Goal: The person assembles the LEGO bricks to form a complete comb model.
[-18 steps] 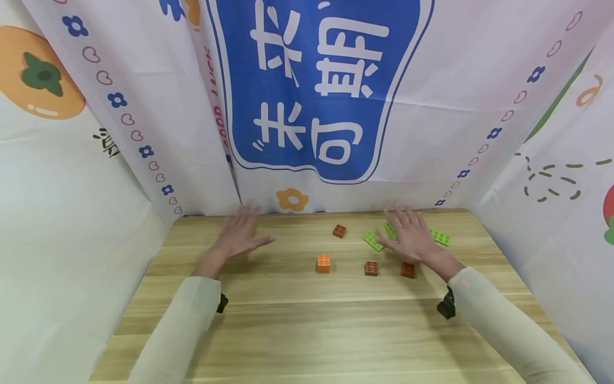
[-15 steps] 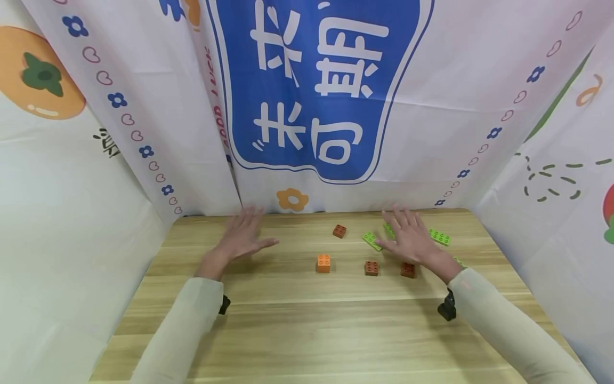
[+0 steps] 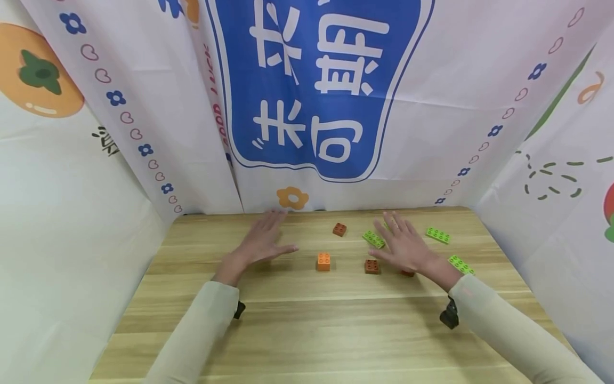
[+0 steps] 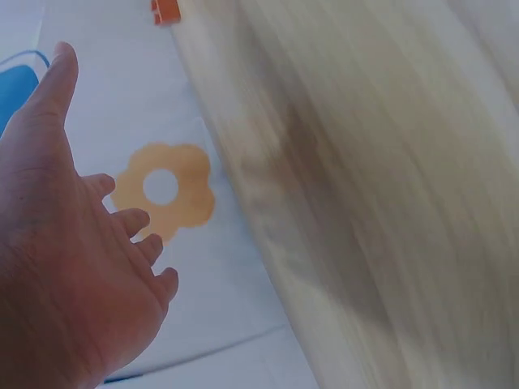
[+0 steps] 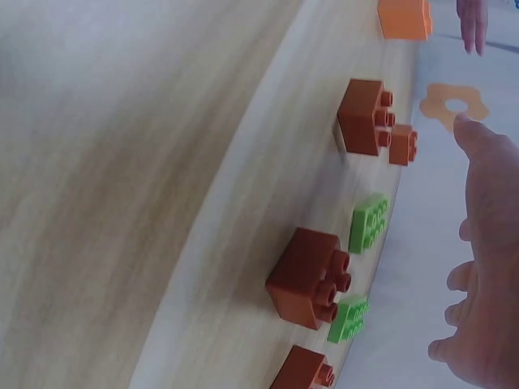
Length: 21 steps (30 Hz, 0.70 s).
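Note:
My left hand (image 3: 261, 242) hovers over the back left of the table with its fingers spread and nothing in it. Its thumb points toward an orange brick (image 3: 323, 261). The right hand (image 3: 403, 248), fingers also spread, is held above several bricks and holds none of them. Near its thumb are a brown brick (image 3: 371, 266) and a flat green brick (image 3: 373, 239). Another brown brick (image 5: 304, 279) is mostly hidden under the palm in the head view but shows in the right wrist view. A second green brick lies largely behind the fingers.
At the back lies a small brown brick (image 3: 339, 229). Two more green bricks, one farther back (image 3: 438, 235) and one near the right wrist (image 3: 461, 264), lie to the right. A printed cloth (image 3: 408, 154) hangs behind the wooden table (image 3: 307, 330) and along both sides.
My left hand has moved right, closer to the orange brick. The right hand has shifted slightly left, uncovering the green bricks on its right and covering more of one brown brick.

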Motion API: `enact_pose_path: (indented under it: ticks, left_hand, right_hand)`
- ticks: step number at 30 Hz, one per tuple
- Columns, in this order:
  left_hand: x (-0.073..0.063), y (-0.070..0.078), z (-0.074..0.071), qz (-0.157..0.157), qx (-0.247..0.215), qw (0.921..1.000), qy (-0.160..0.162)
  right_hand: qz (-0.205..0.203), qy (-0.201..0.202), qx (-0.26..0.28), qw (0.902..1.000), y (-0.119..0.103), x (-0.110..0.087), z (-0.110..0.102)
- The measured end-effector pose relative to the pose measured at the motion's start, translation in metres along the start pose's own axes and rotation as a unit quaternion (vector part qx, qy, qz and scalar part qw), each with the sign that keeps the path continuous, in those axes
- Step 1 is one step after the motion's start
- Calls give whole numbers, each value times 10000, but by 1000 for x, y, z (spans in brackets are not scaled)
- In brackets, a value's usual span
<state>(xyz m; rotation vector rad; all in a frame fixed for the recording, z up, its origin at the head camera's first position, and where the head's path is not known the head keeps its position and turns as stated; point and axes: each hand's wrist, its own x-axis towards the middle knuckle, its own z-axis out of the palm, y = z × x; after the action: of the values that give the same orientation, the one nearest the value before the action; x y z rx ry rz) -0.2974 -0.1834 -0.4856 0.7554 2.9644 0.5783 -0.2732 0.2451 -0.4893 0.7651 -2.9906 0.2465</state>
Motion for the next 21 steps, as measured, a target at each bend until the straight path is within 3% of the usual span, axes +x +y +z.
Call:
enact_pose_path:
  ticks: [4, 13, 21]
  left_hand:
    - [2, 11, 7, 225, -215, 9995, -29]
    - [3, 31, 25, 137, -503, 9973, -510]
    - [2, 48, 30, 161, -1008, 9919, -755]
  right_hand:
    - [-101, -65, -54, 9999, -6, -3, 0]
    - [-480, -68, -86, 9988, -16, -11, 10]
    - [-846, 117, 35, 9963, -19, -20, 18]
